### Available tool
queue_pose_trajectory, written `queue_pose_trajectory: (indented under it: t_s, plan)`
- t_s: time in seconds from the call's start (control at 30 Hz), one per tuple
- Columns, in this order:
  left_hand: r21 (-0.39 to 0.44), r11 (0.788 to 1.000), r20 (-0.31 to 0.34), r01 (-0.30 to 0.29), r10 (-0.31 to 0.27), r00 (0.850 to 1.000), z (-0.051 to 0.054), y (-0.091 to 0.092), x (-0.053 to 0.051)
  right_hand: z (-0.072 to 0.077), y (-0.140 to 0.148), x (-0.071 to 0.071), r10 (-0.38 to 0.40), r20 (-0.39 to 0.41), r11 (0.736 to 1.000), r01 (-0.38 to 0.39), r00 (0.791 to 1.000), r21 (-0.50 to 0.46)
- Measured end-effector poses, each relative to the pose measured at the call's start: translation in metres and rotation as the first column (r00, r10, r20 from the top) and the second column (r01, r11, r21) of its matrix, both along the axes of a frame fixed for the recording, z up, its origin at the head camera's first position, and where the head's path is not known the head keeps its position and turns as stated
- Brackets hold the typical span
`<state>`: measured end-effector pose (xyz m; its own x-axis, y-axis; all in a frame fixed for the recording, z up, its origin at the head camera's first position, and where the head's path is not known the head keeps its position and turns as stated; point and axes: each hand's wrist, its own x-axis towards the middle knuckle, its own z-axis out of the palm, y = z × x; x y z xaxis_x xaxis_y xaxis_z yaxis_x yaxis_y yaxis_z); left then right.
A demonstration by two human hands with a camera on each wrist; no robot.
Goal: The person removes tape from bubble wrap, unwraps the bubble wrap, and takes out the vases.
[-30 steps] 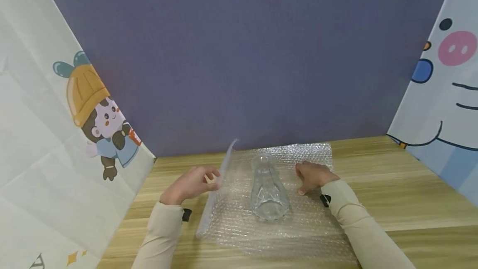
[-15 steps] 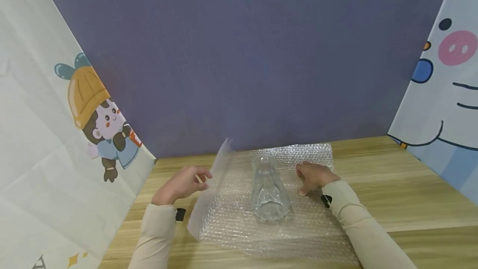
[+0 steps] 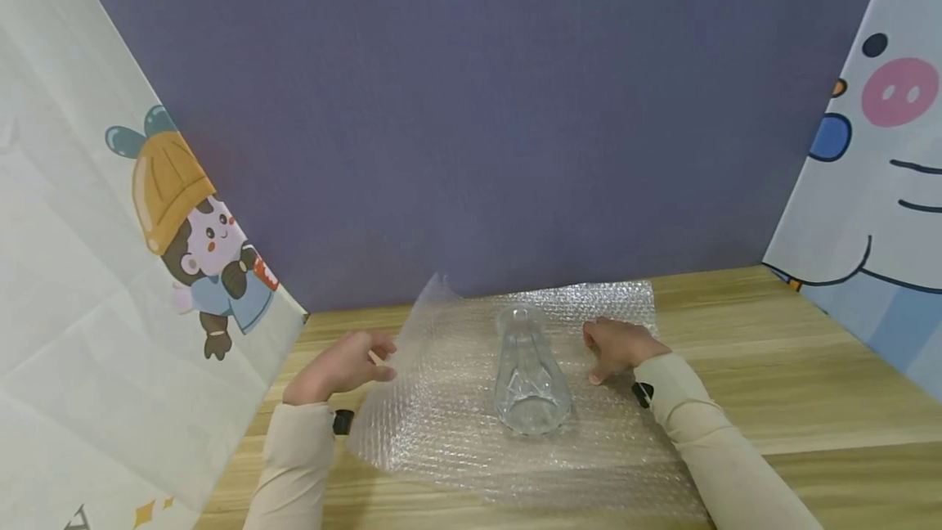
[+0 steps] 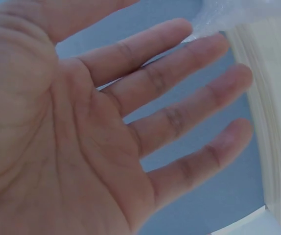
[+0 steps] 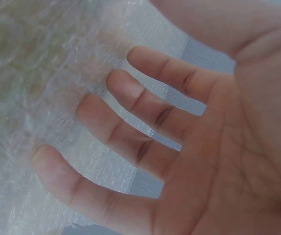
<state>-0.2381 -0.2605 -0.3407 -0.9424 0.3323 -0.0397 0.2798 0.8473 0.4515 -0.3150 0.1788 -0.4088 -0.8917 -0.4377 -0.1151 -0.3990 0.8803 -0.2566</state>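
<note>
A clear glass vase (image 3: pixel 531 383), narrow at its far end and wide at the near end, is on a sheet of bubble wrap (image 3: pixel 456 424) in the head view. I cannot tell whether it stands or lies. My left hand (image 3: pixel 346 366) is at the sheet's left edge, fingers nearly straight; in the left wrist view, the wrap's edge (image 4: pixel 238 14) shows close to its fingertips. On the right part of the sheet, my right hand (image 3: pixel 620 348) has its fingertips down against the wrap (image 5: pixel 23 112), fingers loosely bent. The left thumb's tip is outside the left wrist view.
Wooden table surface (image 3: pixel 743 350) shows on both sides of the sheet. A dark blue-grey panel (image 3: pixel 478 105) rises behind it. Printed white panels stand at left (image 3: pixel 81 268) and right (image 3: pixel 876 211).
My left hand has moved left. The left flap of bubble wrap, raised on edge before, has spread out leftward and lower. The right hand and the vase have stayed put.
</note>
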Motion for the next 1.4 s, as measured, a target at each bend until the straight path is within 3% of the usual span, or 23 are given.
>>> queue_pose_trajectory:
  t_s: [0.2, 0.5, 0.7, 0.83, 0.93, 1.07, 1.23, 1.4]
  plan:
    - [-0.041, 0.998, 0.052, -0.049, 0.052, 0.997, -0.003, -0.003, -0.002, 0.001, 0.001, 0.0, -0.002, -0.001, 1.0, 0.002, 1.0, 0.002]
    - [-0.06, 0.995, 0.13, -0.075, 0.082, 0.988, -0.01, -0.006, -0.004, 0.001, 0.0, 0.0, -0.003, -0.008, 1.0, 0.003, 1.0, 0.004]
    - [-0.061, 0.994, 0.143, -0.096, 0.104, 0.984, -0.012, -0.009, -0.004, 0.002, 0.0, 0.0, 0.001, -0.019, 1.0, -0.001, 1.0, 0.005]
    - [-0.068, 0.993, 0.109, -0.095, 0.102, 0.989, -0.01, -0.005, -0.003, 0.003, 0.0, 0.001, 0.004, -0.029, 1.0, -0.004, 1.0, -0.001]
    - [-0.048, 0.997, 0.049, -0.062, 0.064, 0.997, -0.007, 0.007, -0.002, 0.003, 0.0, 0.002, 0.003, -0.032, 1.0, -0.003, 0.999, -0.002]
    - [-0.015, 1.0, -0.017, 0.0, -0.001, 1.0, -0.011, 0.037, -0.003, 0.002, 0.001, 0.001, 0.001, -0.03, 1.0, -0.001, 1.0, 0.007]
    - [-0.039, 0.997, -0.054, 0.061, -0.063, 0.997, -0.03, 0.08, -0.003, 0.002, -0.001, 0.001, -0.002, -0.018, 1.0, 0.003, 1.0, 0.016]
    - [-0.125, 0.989, -0.04, 0.079, -0.085, 0.996, -0.053, 0.105, 0.0, 0.001, -0.002, 0.001, -0.003, -0.02, 1.0, 0.004, 1.0, 0.021]
